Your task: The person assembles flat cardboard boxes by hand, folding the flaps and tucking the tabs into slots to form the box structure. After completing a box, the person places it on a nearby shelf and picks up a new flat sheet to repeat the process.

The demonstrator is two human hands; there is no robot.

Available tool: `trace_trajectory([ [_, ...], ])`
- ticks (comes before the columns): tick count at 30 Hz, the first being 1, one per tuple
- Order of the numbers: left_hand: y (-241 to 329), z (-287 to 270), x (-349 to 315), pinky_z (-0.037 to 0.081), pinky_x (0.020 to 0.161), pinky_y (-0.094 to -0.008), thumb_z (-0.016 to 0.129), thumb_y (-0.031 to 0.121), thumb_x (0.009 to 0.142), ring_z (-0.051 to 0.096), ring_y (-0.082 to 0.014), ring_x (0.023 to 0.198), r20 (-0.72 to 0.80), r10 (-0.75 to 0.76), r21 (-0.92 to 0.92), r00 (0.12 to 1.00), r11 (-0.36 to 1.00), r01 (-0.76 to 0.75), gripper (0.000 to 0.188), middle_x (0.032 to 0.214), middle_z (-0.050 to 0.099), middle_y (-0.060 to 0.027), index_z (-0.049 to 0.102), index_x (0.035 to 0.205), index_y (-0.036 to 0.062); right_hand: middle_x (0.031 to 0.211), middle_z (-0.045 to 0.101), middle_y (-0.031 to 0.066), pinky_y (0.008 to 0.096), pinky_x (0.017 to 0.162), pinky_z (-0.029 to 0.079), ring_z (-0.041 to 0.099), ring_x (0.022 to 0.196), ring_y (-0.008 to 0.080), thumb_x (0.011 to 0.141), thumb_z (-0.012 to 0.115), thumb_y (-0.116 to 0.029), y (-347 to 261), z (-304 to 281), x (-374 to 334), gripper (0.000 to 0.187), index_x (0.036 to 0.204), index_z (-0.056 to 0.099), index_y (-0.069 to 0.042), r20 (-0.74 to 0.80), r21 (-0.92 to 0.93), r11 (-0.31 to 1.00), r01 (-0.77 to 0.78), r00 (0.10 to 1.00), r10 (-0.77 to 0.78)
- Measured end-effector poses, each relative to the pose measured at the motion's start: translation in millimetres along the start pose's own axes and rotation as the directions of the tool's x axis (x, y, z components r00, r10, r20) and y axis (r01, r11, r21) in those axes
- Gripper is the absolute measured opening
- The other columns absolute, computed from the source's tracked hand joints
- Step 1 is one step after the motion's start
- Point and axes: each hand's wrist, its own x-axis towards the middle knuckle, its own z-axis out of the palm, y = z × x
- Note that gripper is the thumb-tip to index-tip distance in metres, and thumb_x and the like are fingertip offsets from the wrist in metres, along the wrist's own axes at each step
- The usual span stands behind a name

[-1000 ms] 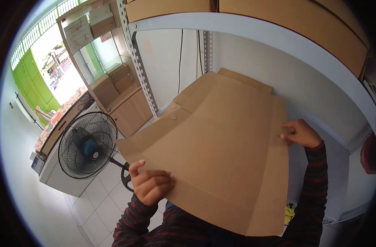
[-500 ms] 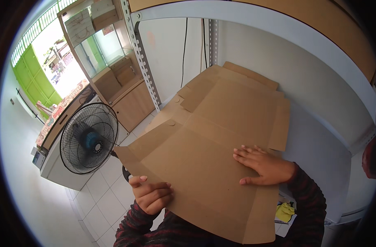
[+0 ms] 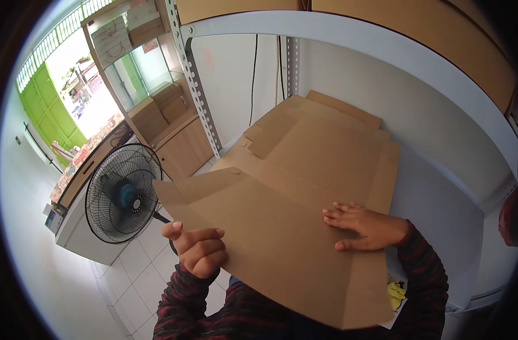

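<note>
A large brown flattened cardboard box (image 3: 270, 226) with creased flaps lies in front of me, its near edge reaching past the table toward my body. My left hand (image 3: 197, 249) is closed at its near left edge, with fingers curled over the board; that left side is bent upward. My right hand (image 3: 369, 228) rests flat on the right part of the sheet, fingers spread and pointing left. Beyond the hands, the sheet's far section (image 3: 310, 141) lies against more cardboard (image 3: 344, 107) at the back.
Overhead, a white metal shelf beam (image 3: 338, 25) carries brown boxes (image 3: 406, 22). A perforated upright (image 3: 196, 85) stands at the left. Past it are a standing fan (image 3: 123, 195) and a wooden display cabinet (image 3: 182, 144). A yellow item (image 3: 396, 294) lies below, by my right forearm.
My left hand has risen slightly and shifted left, lifting the cardboard's left edge higher. The near edge has moved up a little. My right hand remains flat on the sheet.
</note>
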Motion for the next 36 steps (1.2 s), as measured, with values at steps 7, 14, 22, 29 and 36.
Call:
trace_trajectory([
  [7, -0.2, 11.3, -2.1, 0.031, 0.094, -0.0475, 0.060, 0.050, 0.079, 0.057, -0.0152, 0.062, 0.132, 0.017, -0.070, 0.991, 0.998, -0.008, 0.042, 0.057, 0.049, 0.0023, 0.043, 0.063, 0.0153, 0.152, 0.030, 0.0203, 0.0475, 0.117, 0.019, 0.024, 0.142, 0.0388, 0.091, 0.041, -0.068, 2.6, 7.9, 1.1, 0.088, 0.140, 0.039, 0.005, -0.027, -0.095, 0.995, 0.042, 0.999, -0.044],
  [14, -14.8, 19.6, 12.3, 0.039, 0.083, -0.0423, 0.063, 0.045, 0.075, 0.054, -0.0160, 0.056, 0.143, 0.098, -0.165, 0.985, 0.983, -0.074, 0.039, 0.056, 0.047, 0.0008, 0.042, 0.062, 0.0146, 0.151, 0.031, 0.0202, 0.0483, 0.116, 0.019, 0.024, 0.142, 0.0388, 0.091, 0.043, -0.065, 3.3, 7.2, 3.1, 0.085, 0.139, 0.041, 0.004, -0.076, -0.050, 0.998, 0.049, 0.996, -0.053],
  [22, -7.7, -9.7, 24.2, 0.037, 0.088, -0.0420, 0.061, 0.018, 0.058, 0.059, -0.0151, 0.064, 0.038, 0.055, 0.051, 0.998, 0.997, -0.057, 0.015, 0.061, 0.052, 0.0045, 0.048, 0.065, 0.0172, 0.154, 0.030, 0.0144, 0.0478, 0.117, 0.013, 0.019, 0.146, 0.0324, 0.097, 0.049, -0.046, 18.1, 9.6, 17.8, 0.060, 0.141, 0.044, -0.005, -0.091, 0.052, 0.992, 0.117, 0.990, -0.112],
  [29, -30.8, 67.7, 125.8, 0.028, 0.100, -0.0491, 0.077, 0.055, 0.058, 0.060, -0.0202, 0.077, -0.119, 0.148, 0.130, 0.982, 0.983, -0.132, 0.048, 0.074, 0.056, -0.0006, 0.057, 0.074, 0.0141, 0.144, 0.043, 0.0165, 0.0463, 0.111, 0.028, 0.038, 0.135, 0.0334, 0.098, 0.042, -0.053, 27.7, 1.4, 18.3, 0.063, 0.139, 0.045, -0.005, -0.165, 0.944, 0.311, 0.106, 0.972, 0.169],
  [36, -75.4, 215.5, 143.4, 0.021, 0.109, -0.0521, 0.073, 0.061, 0.067, 0.055, -0.0270, 0.100, 0.158, 0.060, -0.086, 0.986, 0.995, -0.047, 0.066, 0.094, 0.058, -0.0098, 0.057, 0.101, 0.0063, 0.142, 0.045, 0.0154, 0.0444, 0.108, 0.032, 0.041, 0.131, 0.0313, 0.098, 0.044, -0.051, 64.7, 6.1, 16.5, 0.061, 0.138, 0.045, -0.006, -0.259, 0.897, -0.341, 0.282, 0.959, 0.113],
])
